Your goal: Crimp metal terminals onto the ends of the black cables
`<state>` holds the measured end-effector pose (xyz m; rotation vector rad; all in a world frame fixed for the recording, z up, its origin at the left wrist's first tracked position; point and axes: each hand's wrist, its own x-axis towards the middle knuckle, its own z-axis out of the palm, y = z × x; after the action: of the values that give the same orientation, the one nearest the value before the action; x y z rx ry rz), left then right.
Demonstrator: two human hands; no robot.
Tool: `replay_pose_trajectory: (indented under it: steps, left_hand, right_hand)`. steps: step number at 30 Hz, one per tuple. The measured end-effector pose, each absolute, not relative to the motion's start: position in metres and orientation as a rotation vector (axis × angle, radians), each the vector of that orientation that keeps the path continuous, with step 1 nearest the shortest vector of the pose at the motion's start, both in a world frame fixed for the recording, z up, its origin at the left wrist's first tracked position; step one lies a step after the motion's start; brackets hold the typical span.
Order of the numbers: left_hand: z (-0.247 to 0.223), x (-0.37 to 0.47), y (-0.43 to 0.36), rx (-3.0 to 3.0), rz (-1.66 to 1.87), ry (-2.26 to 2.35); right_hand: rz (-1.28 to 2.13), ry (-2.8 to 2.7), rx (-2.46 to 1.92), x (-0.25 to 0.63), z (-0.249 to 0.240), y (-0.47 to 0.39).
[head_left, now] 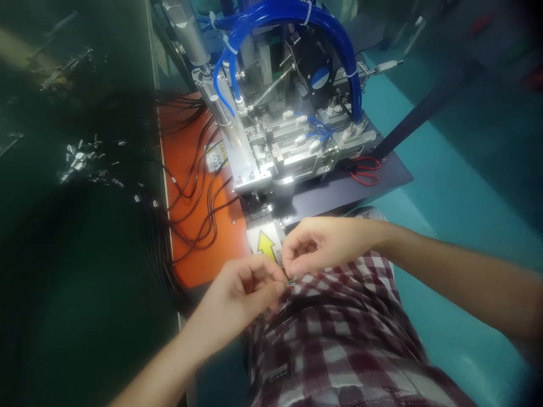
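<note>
My left hand (244, 291) is closed in a pinch, thumb against forefinger. From its fingertips stick the short ends of thin coloured wires (291, 284). Just above and to the right, my right hand (320, 246) is curled, its fingertips pinched on the same wires. Both hands meet over my lap, in front of the machine (292, 147). Under them shows a white label with a yellow arrow (266, 244). Fingers hide most of the wires, so where they lead cannot be seen.
Black cables (207, 209) cross an orange mat (186, 152) and hang in a bundle over its left edge. Small shiny metal pieces (80, 158) lie on the dark green surface at left. Blue hoses (292, 11) arch over the machine. A red wire loop (365, 171) lies at its right.
</note>
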<state>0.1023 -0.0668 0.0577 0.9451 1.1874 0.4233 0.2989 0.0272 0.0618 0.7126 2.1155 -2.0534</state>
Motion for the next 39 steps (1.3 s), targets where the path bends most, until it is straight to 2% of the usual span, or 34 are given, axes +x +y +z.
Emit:
replay_pose_trajectory:
  steps: [13, 30, 35, 39]
  left_hand:
    - [0.058, 0.103, -0.069, 0.978, 0.417, 1.193]
    - [0.061, 0.100, -0.069, 0.922, 0.477, 1.117]
    - [0.062, 0.101, -0.071, 0.951, 0.478, 1.177]
    - [0.060, 0.103, -0.074, 0.972, 0.509, 1.245]
  right_hand:
    - [-2.098, 2.084, 0.702, 0.300, 0.058, 0.021]
    - [-2.501, 1.733, 0.726, 0.301, 0.044, 0.012]
    - [-2.468, 1.821, 0.770, 0.304, 0.046, 0.008]
    - [-2.336, 2.071, 1.011, 0.303, 0.050, -0.003]
